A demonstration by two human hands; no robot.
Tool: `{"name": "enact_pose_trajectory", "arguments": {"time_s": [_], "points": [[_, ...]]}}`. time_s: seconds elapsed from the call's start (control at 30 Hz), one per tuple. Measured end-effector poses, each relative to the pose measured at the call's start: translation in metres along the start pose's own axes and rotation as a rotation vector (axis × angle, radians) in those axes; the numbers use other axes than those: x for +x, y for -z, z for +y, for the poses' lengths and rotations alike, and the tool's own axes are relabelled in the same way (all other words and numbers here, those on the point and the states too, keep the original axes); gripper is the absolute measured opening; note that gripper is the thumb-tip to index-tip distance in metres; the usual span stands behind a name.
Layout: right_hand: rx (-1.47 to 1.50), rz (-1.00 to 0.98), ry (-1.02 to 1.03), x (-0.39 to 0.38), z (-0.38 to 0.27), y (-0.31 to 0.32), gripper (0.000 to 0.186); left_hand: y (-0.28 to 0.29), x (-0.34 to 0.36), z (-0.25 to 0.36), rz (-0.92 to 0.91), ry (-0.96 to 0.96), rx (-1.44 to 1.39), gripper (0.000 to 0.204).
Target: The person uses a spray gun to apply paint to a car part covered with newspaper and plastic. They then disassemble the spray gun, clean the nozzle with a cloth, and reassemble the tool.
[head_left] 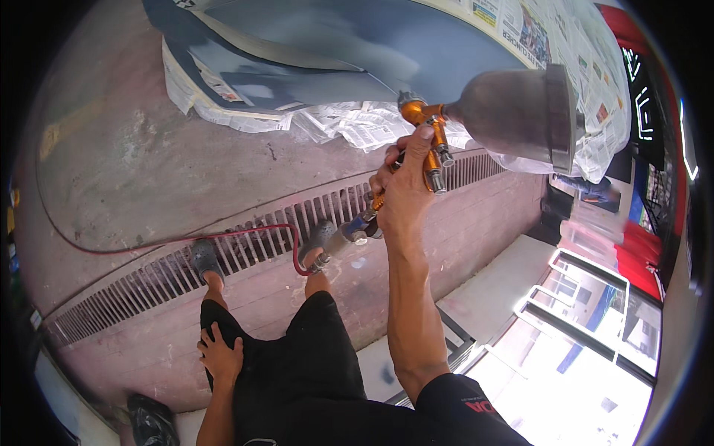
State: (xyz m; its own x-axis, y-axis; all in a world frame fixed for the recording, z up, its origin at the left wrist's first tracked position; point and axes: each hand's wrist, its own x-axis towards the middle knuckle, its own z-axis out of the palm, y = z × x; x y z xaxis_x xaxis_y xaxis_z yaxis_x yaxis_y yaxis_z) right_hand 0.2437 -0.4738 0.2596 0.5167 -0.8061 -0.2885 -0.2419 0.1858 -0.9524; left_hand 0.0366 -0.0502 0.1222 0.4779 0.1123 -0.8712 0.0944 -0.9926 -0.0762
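Here I am in the upper middle of the frame, my right hand [407, 178] wrapped around the orange spray gun [425, 115], fingers curled on its handle; whether the trigger is squeezed, I can't tell. The grey cup [506, 111] sits to the upper right, and the nozzle end lies just in front of the grey-blue panel [446, 48] along the top, newspaper [375, 126] around its edge. Left hand [222, 355], lower left: fingers spread, resting on the black shorts [290, 357]. I read this as the spraying step, coat in hand, though no mist shows. My call for the next move: an even sweep, nozzle square to the panel, red hose [178, 240] clear of the feet.
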Motion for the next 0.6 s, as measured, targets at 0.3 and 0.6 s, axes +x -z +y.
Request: {"name": "enact_pose_trajectory", "arguments": {"time_s": [0.3,0.6], "points": [[0.086,0.129,0.054,-0.002,0.002,0.007,0.063,0.003,-0.001,0.005,0.004,-0.016,0.008,0.089],[0.096,-0.155,-0.021,-0.025,-0.006,-0.093,0.064,0.005,-0.001,-0.003,0.004,0.000,-0.030,0.087]]}}
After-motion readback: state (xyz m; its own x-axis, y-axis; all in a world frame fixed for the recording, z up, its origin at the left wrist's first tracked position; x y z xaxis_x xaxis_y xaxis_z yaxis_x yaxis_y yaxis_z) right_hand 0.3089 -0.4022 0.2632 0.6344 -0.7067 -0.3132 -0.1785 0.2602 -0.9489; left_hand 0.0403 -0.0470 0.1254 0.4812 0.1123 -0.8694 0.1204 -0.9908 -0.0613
